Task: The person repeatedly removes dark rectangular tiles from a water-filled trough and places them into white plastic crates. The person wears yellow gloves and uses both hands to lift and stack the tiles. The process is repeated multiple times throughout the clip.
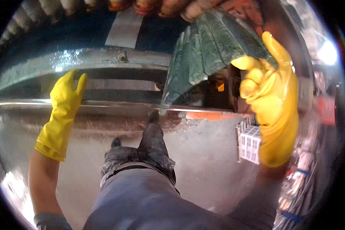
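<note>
My left hand (67,94), in a yellow rubber glove, is raised beside the metal rail (115,57). Its fingers are apart and it holds nothing. On the right, my right hand (270,82) wears a matching wet glove. The end of a green, ribbed sheet of overlapping strips (214,48) runs between its thumb and forefinger, the other fingers curled. The sheet fans out leftward and down, tilted across the rail and the dark opening. Its upper edge lies near a row of reddish-brown rounded pieces (172,7); whether it is attached there I cannot tell.
Beyond the rail is a dark surface crossed by a pale strip (124,28). A thin metal edge (115,104) runs in front of my feet. A white slotted crate (250,143) sits on the grey floor (207,165) at right. Bundled long pieces (301,184) lie farther right.
</note>
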`<action>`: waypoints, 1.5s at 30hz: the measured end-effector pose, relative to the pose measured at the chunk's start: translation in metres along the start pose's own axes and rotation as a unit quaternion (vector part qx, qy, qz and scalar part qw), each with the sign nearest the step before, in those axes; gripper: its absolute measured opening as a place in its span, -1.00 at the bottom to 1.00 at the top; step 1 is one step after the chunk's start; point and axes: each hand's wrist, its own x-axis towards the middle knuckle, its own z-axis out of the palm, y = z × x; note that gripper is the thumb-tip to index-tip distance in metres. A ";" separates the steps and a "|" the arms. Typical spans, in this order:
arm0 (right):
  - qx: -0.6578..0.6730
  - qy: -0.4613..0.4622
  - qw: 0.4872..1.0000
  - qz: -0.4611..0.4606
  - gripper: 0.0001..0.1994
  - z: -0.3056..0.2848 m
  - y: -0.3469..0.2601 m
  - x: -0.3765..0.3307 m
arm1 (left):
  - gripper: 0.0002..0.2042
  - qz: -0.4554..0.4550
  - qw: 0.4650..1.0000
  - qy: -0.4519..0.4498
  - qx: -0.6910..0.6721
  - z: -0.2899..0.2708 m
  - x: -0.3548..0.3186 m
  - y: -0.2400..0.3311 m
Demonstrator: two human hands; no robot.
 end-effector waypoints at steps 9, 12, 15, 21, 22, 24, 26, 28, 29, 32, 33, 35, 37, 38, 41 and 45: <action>-0.346 0.079 0.896 -0.266 -0.63 -0.124 -0.028 -0.180 | -0.46 0.079 0.996 0.030 -0.001 0.032 0.045 0.049; -0.378 0.140 0.885 -0.233 -0.68 -0.150 -0.006 -0.256 | -0.43 0.093 0.995 0.037 -0.024 0.052 0.064 0.044; -0.391 0.184 0.884 -0.179 -0.70 -0.177 0.021 -0.309 | -0.40 0.062 0.996 -0.054 0.028 0.048 0.072 0.032; -0.369 0.212 0.900 -0.096 -0.65 -0.245 0.093 -0.359 | -0.33 0.003 0.992 -0.113 0.049 0.060 0.100 -0.001; -0.366 0.225 0.899 -0.083 -0.63 -0.254 0.101 -0.374 | -0.35 0.009 0.992 -0.120 0.043 0.072 0.102 0.004; -0.330 0.270 0.905 -0.015 -0.62 -0.288 0.127 -0.405 | -0.38 0.036 0.995 -0.087 0.028 0.075 0.103 -0.007; -0.305 0.288 0.905 0.065 -0.62 -0.341 0.180 -0.405 | -0.40 0.043 0.998 -0.032 0.014 0.078 0.113 -0.044; -0.324 0.280 0.892 0.146 -0.60 -0.389 0.241 -0.417 | -0.40 0.061 0.998 0.010 -0.026 0.090 0.134 -0.084; -0.314 0.300 0.890 0.139 -0.58 -0.416 0.274 -0.424 | -0.39 0.062 0.997 0.020 -0.041 0.097 0.131 -0.098; -0.327 0.341 0.855 0.215 -0.56 -0.430 0.344 -0.458 | -0.43 0.098 0.994 0.041 -0.018 0.097 0.113 -0.088; -0.312 0.362 0.848 0.230 -0.55 -0.448 0.369 -0.456 | -0.45 0.104 0.994 0.034 0.002 0.119 0.073 -0.081; -0.299 0.361 0.844 0.259 -0.49 -0.488 0.423 -0.470 | -0.49 0.137 0.988 -0.035 0.057 0.158 -0.016 -0.056; -0.299 0.338 0.848 0.278 -0.44 -0.514 0.454 -0.482 | -0.53 0.185 0.963 -0.147 0.127 0.189 -0.105 -0.029; -0.297 0.337 0.846 0.286 -0.43 -0.530 0.463 -0.483 | -0.55 0.218 0.937 -0.221 0.159 0.206 -0.150 -0.005; -0.266 0.330 0.844 0.330 -0.42 -0.558 0.496 -0.487 | -0.53 0.238 0.856 -0.425 0.173 0.244 -0.254 0.046; -0.250 0.333 0.827 0.378 -0.42 -0.590 0.508 -0.488 | -0.49 0.245 0.714 -0.614 0.231 0.285 -0.326 0.109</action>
